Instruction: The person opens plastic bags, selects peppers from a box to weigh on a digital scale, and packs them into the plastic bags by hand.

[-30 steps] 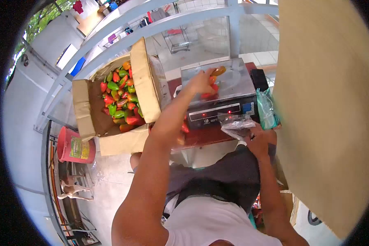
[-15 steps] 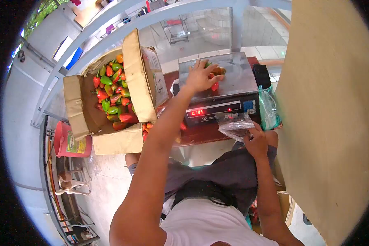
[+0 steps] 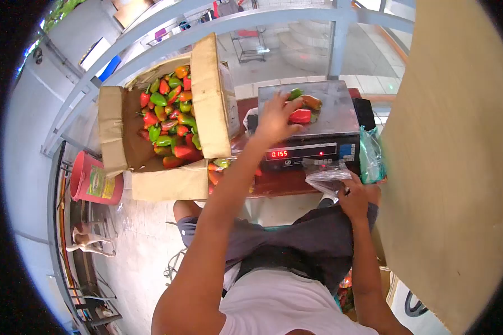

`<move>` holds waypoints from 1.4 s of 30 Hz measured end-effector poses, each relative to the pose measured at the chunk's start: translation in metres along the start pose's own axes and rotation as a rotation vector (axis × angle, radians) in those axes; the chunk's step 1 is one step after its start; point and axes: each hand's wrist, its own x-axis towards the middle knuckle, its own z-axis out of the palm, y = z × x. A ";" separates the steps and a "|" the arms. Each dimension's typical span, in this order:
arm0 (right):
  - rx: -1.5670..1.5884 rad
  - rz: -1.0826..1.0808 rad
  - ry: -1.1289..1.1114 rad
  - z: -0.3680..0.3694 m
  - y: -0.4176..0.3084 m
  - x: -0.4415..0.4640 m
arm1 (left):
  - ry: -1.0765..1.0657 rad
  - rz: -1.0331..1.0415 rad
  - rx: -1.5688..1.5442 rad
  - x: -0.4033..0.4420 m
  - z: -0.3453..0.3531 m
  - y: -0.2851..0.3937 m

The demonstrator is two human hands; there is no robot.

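My left hand (image 3: 275,120) is at the left side of the metal scale plate (image 3: 335,106), fingers apart, beside a small group of peppers. Among these are a red pepper (image 3: 300,116), an orange-brown pepper (image 3: 311,102) and a green one (image 3: 295,94). Whether the fingertips touch them I cannot tell. The digital scale (image 3: 313,152) reads 0.155 in red. In front of it, my right hand (image 3: 354,195) is closed on the edge of a clear plastic bag (image 3: 327,176).
Left of the scale, a cardboard box (image 3: 113,131) holds many red and green peppers. More peppers (image 3: 217,176) lie beside it on the red-brown table (image 3: 276,184). Greenish plastic bags (image 3: 371,153) hang at the right. A pink bucket (image 3: 95,178) and a cat-like animal (image 3: 86,239) are lower left.
The scale reading has gone from 0.195 to 0.155. My left hand has shifted left off the peppers, which now show more. My right hand keeps hold of the bag. The view has shifted slightly.
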 end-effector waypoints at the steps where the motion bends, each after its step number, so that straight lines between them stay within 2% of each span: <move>1: -0.002 -0.007 -0.008 -0.001 -0.001 -0.001 | 0.058 0.013 -0.079 -0.017 0.000 0.013; 2: -0.003 -0.013 -0.014 -0.002 -0.001 -0.001 | 0.116 0.028 -0.157 -0.035 -0.002 0.026; 4: -0.011 -0.002 -0.025 -0.001 0.003 0.001 | 0.000 0.157 -0.201 -0.071 -0.049 0.080; 6: -0.024 0.036 -0.045 0.004 0.010 -0.002 | -0.021 0.268 -0.348 -0.105 -0.091 0.110; 9: -0.013 0.013 -0.116 -0.006 -0.008 0.002 | 0.079 0.306 -0.191 -0.141 -0.157 0.106; 10: 0.039 -0.098 -0.017 0.005 0.009 0.001 | 0.102 0.163 -0.170 -0.150 -0.186 0.103; 11: 0.026 -0.073 -0.009 0.005 0.013 0.000 | 0.130 0.024 -0.145 -0.159 -0.216 0.089; 12: 0.014 -0.052 0.000 0.005 0.014 0.001 | 0.220 0.050 -0.104 -0.169 -0.240 0.059; 13: 0.004 -0.035 0.010 0.004 0.014 0.000 | 0.328 -0.190 -0.069 -0.164 -0.257 0.048; 14: 0.068 0.065 -0.033 0.003 0.013 -0.002 | 0.374 -0.215 -0.087 -0.168 -0.273 0.008; 15: 0.015 0.041 -0.009 0.000 0.007 -0.002 | 0.405 -0.442 -0.198 -0.168 -0.280 -0.024; 16: -0.035 0.016 0.016 -0.005 -0.002 -0.001 | 0.385 -0.491 -0.225 -0.166 -0.288 -0.054; 19: -0.139 0.072 0.050 -0.009 -0.014 -0.001 | 0.194 -0.674 -0.101 -0.178 -0.292 -0.133; 20: -0.163 0.109 0.052 -0.007 -0.012 -0.002 | 0.161 -0.617 -0.051 -0.181 -0.284 -0.154; 21: -0.229 0.053 0.080 -0.002 0.006 -0.002 | 0.132 -0.568 0.010 -0.184 -0.287 -0.168; 22: -0.290 -0.005 0.106 0.009 0.022 0.000 | 0.025 -0.581 0.107 -0.178 -0.293 -0.166; 23: -0.211 0.057 0.081 0.012 0.013 0.001 | -0.087 -0.599 0.197 -0.171 -0.292 -0.159; 25: -0.075 0.193 0.025 -0.004 -0.008 0.002 | -0.201 -0.644 0.124 -0.162 -0.289 -0.149; 27: -0.053 0.134 -0.005 -0.003 0.000 0.003 | -0.277 -0.526 0.062 -0.162 -0.277 -0.161; 30: -0.062 0.064 0.008 0.002 0.020 0.001 | -0.311 -0.513 -0.337 -0.158 -0.259 -0.143; 31: -0.071 0.046 0.027 0.004 0.022 0.001 | -0.457 -0.581 -0.291 -0.160 -0.254 -0.136; 33: -0.162 -0.058 0.076 0.007 0.028 -0.001 | -0.624 -0.435 0.157 -0.163 -0.234 -0.148; 35: -0.162 -0.066 0.096 0.009 0.032 -0.002 | -0.449 -0.261 0.299 -0.161 -0.255 -0.121; 37: -0.086 0.042 0.097 0.009 0.026 -0.003 | -0.158 -0.315 0.300 -0.143 -0.286 -0.069; 39: -0.132 -0.083 0.125 0.003 0.019 0.000 | 0.215 -0.376 -0.138 -0.124 -0.293 -0.020; 42: 0.042 -0.068 0.084 0.004 0.000 0.004 | 0.296 -0.196 -0.481 -0.092 -0.250 0.049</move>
